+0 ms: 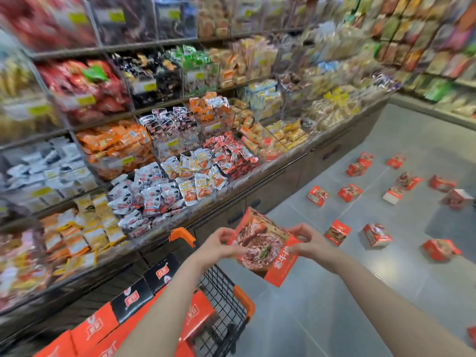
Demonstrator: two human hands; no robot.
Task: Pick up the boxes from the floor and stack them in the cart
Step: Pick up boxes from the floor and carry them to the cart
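Many red cardboard boxes [349, 192] still lie on the grey floor, right of the black wire cart with orange corners [226, 300]. Beside the cart, left hand [219, 244] and right hand [307, 240] pinch one red box [265, 247] by its sides, probably to place it flat.

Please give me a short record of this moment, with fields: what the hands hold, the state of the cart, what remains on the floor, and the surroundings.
held item: one red box, tilted, above the cart's far end
left hand: grips the box's left edge
right hand: grips the box's right edge
cart: black wire basket with orange corners, already holds red and black boxes
floor: grey tiles, many red boxes scattered to the right
surroundings: store shelves full of snack packets on the left
task progress: partly done
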